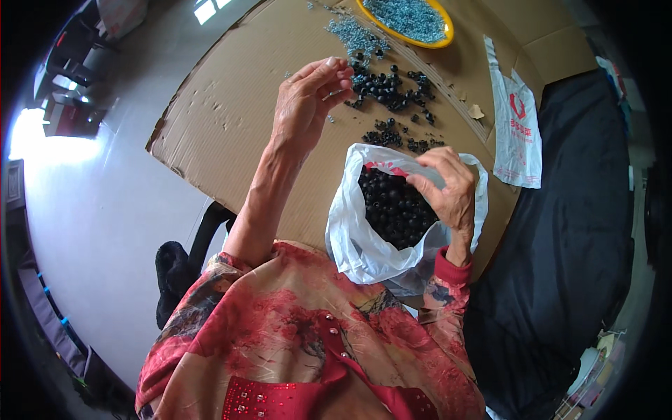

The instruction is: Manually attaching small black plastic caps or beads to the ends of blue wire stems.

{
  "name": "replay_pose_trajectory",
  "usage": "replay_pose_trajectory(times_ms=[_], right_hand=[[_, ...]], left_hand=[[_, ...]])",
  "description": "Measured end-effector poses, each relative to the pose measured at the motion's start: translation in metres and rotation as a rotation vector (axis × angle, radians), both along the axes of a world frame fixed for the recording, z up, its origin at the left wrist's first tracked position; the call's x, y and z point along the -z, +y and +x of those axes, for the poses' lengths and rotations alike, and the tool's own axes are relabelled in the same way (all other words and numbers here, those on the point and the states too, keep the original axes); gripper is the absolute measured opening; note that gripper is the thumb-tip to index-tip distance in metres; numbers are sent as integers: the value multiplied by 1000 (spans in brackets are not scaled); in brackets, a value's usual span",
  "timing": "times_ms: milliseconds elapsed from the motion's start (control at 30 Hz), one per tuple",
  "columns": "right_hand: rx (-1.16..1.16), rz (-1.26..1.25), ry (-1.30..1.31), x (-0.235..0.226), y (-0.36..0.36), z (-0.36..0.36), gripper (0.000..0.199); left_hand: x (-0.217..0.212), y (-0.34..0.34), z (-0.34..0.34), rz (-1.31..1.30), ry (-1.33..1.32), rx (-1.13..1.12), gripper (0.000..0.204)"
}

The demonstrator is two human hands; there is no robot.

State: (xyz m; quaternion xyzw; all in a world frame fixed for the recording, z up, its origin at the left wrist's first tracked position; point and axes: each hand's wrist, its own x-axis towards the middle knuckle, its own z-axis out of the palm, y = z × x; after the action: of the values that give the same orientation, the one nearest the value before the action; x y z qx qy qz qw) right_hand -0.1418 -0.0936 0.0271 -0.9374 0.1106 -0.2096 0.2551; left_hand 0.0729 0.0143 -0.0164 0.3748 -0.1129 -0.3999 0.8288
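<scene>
My left hand (311, 94) is raised over the cardboard, just left of a loose spread of round black beads (385, 89). Its thumb and fingertips come together in a pinch; whatever they hold, if anything, is too small to make out. A white plastic bag (343, 220) stands near me with its mouth wide, full of black beads (395, 206). My right hand (451, 185) has the bag's right rim between thumb and curled fingers. Smaller dark bits (385, 133) lie on the cardboard just beyond the bag.
A yellow dish (446, 36) of tiny blue beads (409, 19) sits at the far edge, with more blue beads (350, 35) spilled beside it. On the right lies a flattened white bag (518, 133). Cardboard (217, 105) covers the work surface; black cloth (567, 210) borders it.
</scene>
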Motion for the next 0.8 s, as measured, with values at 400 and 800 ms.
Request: replay_pose_trajectory(times_ms=[400, 800], right_hand=[[-145, -182, 21, 93, 9, 118, 11], [-8, -21, -122, 72, -22, 111, 6]], left_hand=[[2, 2, 7, -13, 92, -27, 20], [7, 2, 3, 18, 77, -1, 20]])
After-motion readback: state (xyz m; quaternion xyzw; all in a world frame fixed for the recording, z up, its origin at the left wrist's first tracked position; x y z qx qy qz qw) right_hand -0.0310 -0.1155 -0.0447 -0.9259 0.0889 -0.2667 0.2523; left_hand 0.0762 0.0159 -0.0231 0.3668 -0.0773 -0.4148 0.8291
